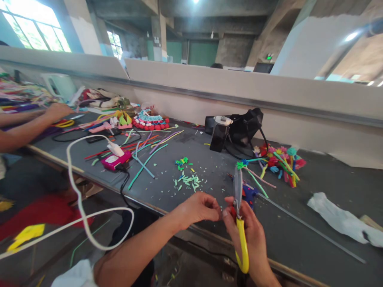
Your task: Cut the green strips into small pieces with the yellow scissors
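Observation:
My left hand (200,208) is closed in a pinch above the table's front edge; whatever lies between its fingertips is too small to make out. Close beside it, my right hand (251,235) is wrapped around a pair of scissors (238,187) with yellow handles, blades pointing up and away. A bit of red shows by the right fingertips, but its kind is unclear. Beyond my hands lie light green clippings (189,182) and a small green and blue fuzzy cluster (181,161). Behind the scissors is a blue object with red parts (249,194), partly hidden.
Fuzzy pipe cleaners (149,163) lie left of centre near a magenta power block (116,160) with a white cable (78,191). A black bag (247,125), colourful fuzzy flowers (284,163), a grey rod (314,229) and crumpled white plastic (338,215) lie rightward. Another person's hand (60,111) is left.

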A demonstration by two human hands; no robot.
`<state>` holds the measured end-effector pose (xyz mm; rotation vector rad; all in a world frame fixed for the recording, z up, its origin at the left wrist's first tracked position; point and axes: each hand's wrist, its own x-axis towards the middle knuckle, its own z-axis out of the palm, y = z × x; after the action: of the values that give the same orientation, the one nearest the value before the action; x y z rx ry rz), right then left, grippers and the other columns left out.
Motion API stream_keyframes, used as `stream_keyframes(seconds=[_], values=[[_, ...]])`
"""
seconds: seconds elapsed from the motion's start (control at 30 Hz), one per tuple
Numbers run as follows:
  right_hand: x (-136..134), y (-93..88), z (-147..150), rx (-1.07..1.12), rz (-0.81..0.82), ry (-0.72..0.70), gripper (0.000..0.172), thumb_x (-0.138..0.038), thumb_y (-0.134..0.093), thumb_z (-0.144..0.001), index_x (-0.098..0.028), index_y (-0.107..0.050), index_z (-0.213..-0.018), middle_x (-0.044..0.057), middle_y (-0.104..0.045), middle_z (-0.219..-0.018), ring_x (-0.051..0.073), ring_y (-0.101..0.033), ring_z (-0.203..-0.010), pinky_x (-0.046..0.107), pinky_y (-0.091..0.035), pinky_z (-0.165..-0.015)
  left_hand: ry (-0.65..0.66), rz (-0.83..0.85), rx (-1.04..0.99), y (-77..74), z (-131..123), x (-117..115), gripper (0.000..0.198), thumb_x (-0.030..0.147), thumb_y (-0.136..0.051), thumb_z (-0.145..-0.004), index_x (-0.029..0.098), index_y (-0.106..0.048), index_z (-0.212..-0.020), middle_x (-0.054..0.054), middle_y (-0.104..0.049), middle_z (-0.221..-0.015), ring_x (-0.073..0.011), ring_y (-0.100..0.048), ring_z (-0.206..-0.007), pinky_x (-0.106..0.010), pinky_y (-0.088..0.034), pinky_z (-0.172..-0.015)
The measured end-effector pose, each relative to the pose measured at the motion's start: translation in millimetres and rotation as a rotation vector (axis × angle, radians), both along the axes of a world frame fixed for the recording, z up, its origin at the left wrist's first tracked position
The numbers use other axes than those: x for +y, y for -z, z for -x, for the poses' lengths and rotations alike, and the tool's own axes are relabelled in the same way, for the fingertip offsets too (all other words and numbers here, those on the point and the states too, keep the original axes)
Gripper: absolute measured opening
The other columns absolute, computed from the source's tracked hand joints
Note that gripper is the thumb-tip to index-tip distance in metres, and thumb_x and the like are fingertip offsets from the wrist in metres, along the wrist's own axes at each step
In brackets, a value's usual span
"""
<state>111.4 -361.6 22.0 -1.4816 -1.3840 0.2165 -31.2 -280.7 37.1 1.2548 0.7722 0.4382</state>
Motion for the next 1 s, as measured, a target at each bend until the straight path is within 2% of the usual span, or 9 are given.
stream_keyframes(seconds=[0.13, 0.27, 0.37, 0.47, 0.63, 1.0], values=[[-2.7, 2.1, -1.0, -0.010, 0.032, -0.012, 0.026, -0.038, -0.058, -0.090, -0.020, -0.062, -0.107, 0.000, -0.069, -0.078, 0.012, -0.065, -0.058, 0.020, -0.053, -0.056, -0.078, 0.076, -0.151, -1.7, -0.9, -0.4, 0.004, 0.020, -0.067, -0.056, 0.016, -0.066, -0.057, 0.003, -0.055, -0.054, -0.0102, -0.042, -0.055, -0.025, -0.031, -0.058], [-5.3, 6.0, 0.3, -0.142, -0.002, 0.010, 0.024, -0.040, -0.056, -0.093, -0.019, -0.061, -0.105, 0.001, -0.070, -0.083, 0.013, -0.067, -0.063, 0.020, -0.052, -0.060, -0.321, 0.156, -0.444, -6.8, 0.4, 1.1, 0.006, 0.019, -0.071, -0.062, 0.016, -0.065, -0.060, 0.003, -0.053, -0.054, -0.0104, -0.047, -0.058, -0.025, -0.037, -0.064], [-7.7, 11.9, 4.1, -0.231, 0.079, 0.017, 0.025, -0.041, -0.053, -0.095, -0.020, -0.061, -0.108, 0.001, -0.072, -0.084, 0.014, -0.068, -0.064, 0.021, -0.051, -0.060, -0.442, 0.160, -0.647, -10.6, 1.3, 2.5, 0.011, 0.019, -0.072, -0.068, 0.016, -0.063, -0.062, 0.003, -0.053, -0.058, -0.0109, -0.051, -0.063, -0.026, -0.041, -0.071], [-9.6, 17.2, 8.6, -0.310, 0.160, 0.013, 0.027, -0.042, -0.048, -0.096, -0.022, -0.061, -0.111, 0.000, -0.072, -0.084, 0.016, -0.069, -0.065, 0.024, -0.050, -0.060, -0.505, 0.172, -0.759, -13.8, -0.1, 2.0, 0.012, 0.020, -0.072, -0.071, 0.015, -0.063, -0.064, 0.002, -0.054, -0.061, -0.0105, -0.051, -0.064, -0.025, -0.042, -0.070], [-10.6, 20.7, 12.1, -0.404, 0.141, 0.041, 0.029, -0.040, -0.046, -0.096, -0.022, -0.061, -0.113, 0.002, -0.073, -0.093, 0.020, -0.073, -0.075, 0.028, -0.053, -0.063, -0.589, 0.171, -0.759, -18.0, -3.1, -1.2, 0.012, 0.019, -0.074, -0.067, 0.014, -0.064, -0.066, 0.002, -0.055, -0.061, -0.0097, -0.049, -0.062, -0.023, -0.040, -0.065], [-10.3, 20.8, 9.6, -0.526, 0.045, 0.086, 0.028, -0.034, -0.039, -0.099, -0.022, -0.062, -0.108, 0.001, -0.074, -0.084, 0.018, -0.072, -0.064, 0.024, -0.050, -0.054, -0.650, 0.098, -0.677, -16.5, -4.3, -5.5, 0.012, 0.019, -0.073, -0.069, 0.016, -0.062, -0.066, 0.002, -0.056, -0.064, -0.0106, -0.048, -0.066, -0.024, -0.039, -0.068]])
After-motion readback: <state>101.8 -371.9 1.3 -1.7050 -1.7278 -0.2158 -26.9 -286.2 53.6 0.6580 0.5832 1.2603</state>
